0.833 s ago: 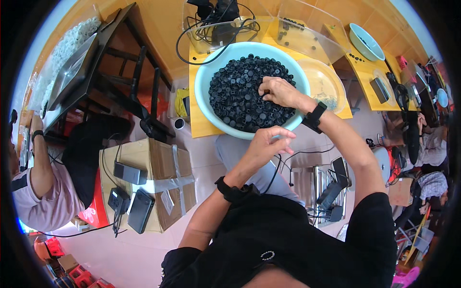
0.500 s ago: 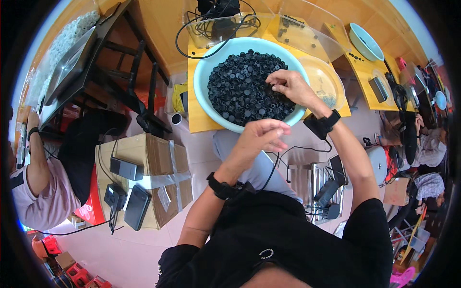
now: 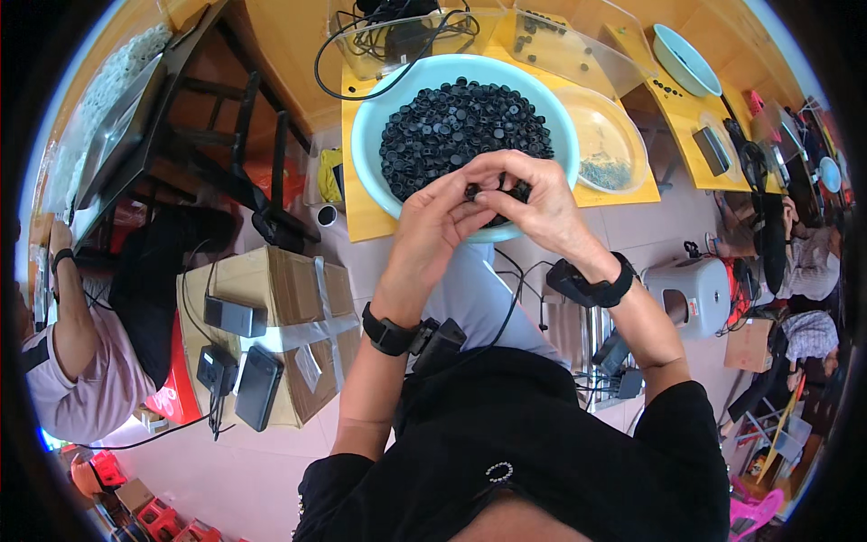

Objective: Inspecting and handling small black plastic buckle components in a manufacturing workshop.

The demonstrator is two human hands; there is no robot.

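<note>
A light blue basin holds a heap of small round black plastic caps. Over its near rim my two hands meet, fingertips touching. My right hand curls around a few black caps, dark bits of which show between its thumb and fingers. My left hand has its fingers pressed together against a black cap at the meeting point. How many caps the fingers hold is hidden.
Behind the basin is a clear plastic box with black cables. A shallow clear tray with small bits lies to the right. A taped cardboard box carrying electronic devices stands left. Another person's arm is at far left.
My right hand has come out of the heap of caps toward me, carrying some. My left hand has moved in to meet it over the basin's near edge.
</note>
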